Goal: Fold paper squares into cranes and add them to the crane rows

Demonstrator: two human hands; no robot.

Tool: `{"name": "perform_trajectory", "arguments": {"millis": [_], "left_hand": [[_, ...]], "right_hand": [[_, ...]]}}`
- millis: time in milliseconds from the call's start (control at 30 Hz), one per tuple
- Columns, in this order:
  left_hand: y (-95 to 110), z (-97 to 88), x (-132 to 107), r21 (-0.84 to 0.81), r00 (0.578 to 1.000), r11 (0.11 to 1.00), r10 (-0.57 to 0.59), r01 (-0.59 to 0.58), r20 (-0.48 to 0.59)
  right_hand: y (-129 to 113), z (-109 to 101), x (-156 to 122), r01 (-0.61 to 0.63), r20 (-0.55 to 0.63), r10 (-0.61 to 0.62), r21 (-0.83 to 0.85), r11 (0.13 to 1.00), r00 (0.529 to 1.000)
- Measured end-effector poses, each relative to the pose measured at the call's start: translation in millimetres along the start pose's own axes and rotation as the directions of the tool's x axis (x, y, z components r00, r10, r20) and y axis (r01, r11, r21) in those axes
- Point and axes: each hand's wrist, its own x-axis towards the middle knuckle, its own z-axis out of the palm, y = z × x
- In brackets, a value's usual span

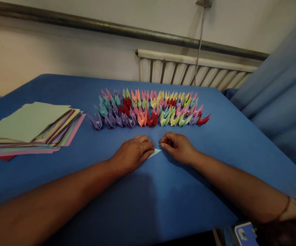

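Observation:
A small folded piece of pale blue paper lies on the blue tabletop, its pointed end showing. My left hand is closed over the rest of it, fingers curled and pressing down, so most of the paper is hidden. Just beyond the point, my right hand rests with its fingers curled in and the thumb close to the index finger. No object shows between those fingertips. Behind both hands stand rows of folded paper cranes in many colours.
A stack of coloured paper sheets lies at the left, a pale green one on top. Past the blue table are a wall radiator and a metal pipe. A blue curtain hangs at the right.

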Motion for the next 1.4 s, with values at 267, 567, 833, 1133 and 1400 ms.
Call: {"name": "perform_trajectory", "arguments": {"millis": [267, 567, 833, 1133, 1400], "left_hand": [[1.2, 0.4, -2.5, 0.005, 0.999, 0.999, 0.042, -0.042, -0.004], [4.3, -3.4, -13.2, 0.09, 0.994, 0.99, 0.104, -0.108, 0.044], [6.9, -5.4, -13.7, 0.162, 0.99, 0.982, 0.076, -0.095, 0.117], [6.0, -2.7, -19.0, 0.17, 0.991, 0.977, 0.118, -0.127, 0.064], [-0.6, -14.8, -59.6, 0.193, 1.0, 0.981, 0.004, -0.005, 0.002]], "right_hand": [[1.8, 4.6, -3.6, 0.033, -0.031, -0.042, -0.24, 0.97, 0.999], [4.1, 2.0, -4.2, 0.034, -0.008, -0.037, -0.241, 0.97, 0.999], [12.5, 4.9, -2.6, 0.136, -0.131, -0.142, -0.053, 0.989, 0.981], [-27.5, -11.0, -23.0, 0.381, 0.339, -0.239, -0.458, 0.803, 0.91], [-44.0, -5.8, -36.5, 0.335, 0.393, -0.076, -0.65, 0.682, 0.916]]}}
